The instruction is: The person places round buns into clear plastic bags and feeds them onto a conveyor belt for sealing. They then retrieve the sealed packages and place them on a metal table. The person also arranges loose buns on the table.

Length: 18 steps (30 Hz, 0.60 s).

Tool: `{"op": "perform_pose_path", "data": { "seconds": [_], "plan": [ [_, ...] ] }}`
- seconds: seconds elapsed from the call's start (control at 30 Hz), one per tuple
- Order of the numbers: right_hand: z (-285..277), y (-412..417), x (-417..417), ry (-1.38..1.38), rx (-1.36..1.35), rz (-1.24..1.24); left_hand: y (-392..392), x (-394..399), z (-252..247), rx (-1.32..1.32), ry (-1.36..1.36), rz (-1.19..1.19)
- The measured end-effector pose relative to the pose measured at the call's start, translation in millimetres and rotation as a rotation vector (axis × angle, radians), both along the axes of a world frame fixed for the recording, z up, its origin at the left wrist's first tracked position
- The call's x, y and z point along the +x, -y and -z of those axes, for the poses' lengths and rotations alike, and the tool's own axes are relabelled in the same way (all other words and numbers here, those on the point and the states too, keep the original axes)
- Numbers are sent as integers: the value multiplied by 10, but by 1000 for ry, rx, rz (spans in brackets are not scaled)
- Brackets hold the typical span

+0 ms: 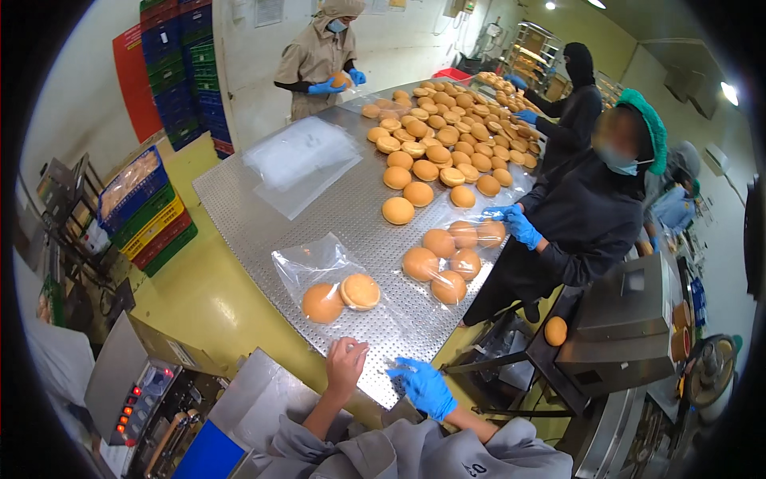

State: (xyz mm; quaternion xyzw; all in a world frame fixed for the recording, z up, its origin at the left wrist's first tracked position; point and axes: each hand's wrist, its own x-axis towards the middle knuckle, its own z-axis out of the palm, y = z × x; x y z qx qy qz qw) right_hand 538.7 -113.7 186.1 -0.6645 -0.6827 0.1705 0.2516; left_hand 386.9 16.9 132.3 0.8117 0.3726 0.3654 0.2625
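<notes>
My bare left hand (pixel 346 368) is at the near edge of a perforated metal table (pixel 239 209), fingers loosely bent and nothing visible in them. My right hand (pixel 425 388), in a blue glove, hovers over the table's near corner with its fingers apart. Just beyond my left hand lies a clear plastic bag (pixel 311 260). Two round buns are at this bag, a smooth brown bun (pixel 322 303) and a paler bun (pixel 360 291) resting against it. Whether the bag's near edge touches my left fingers is unclear.
Right of it, a co-worker's gloved hands (pixel 514 224) hold a bag of several buns (pixel 449 287). Loose buns (pixel 443 138) pile across the far table, beside stacked plastic bags (pixel 305 152). Stacked crates (pixel 149 209) stand left; a machine with lit switches (pixel 143 395) is near left.
</notes>
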Motion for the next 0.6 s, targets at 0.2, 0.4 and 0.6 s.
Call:
{"op": "perform_pose_path", "data": {
  "seconds": [0.2,0.4,0.6],
  "plan": [
    [533,-424,106,-279,45,-39,243,433,-242,-68,152,-19],
    [587,-1386,545,43,200,-163,641,953,-367,-129,188,-52],
    [825,-1607,743,-327,197,-213,843,1181,-269,-178,119,-102]
  ]
}}
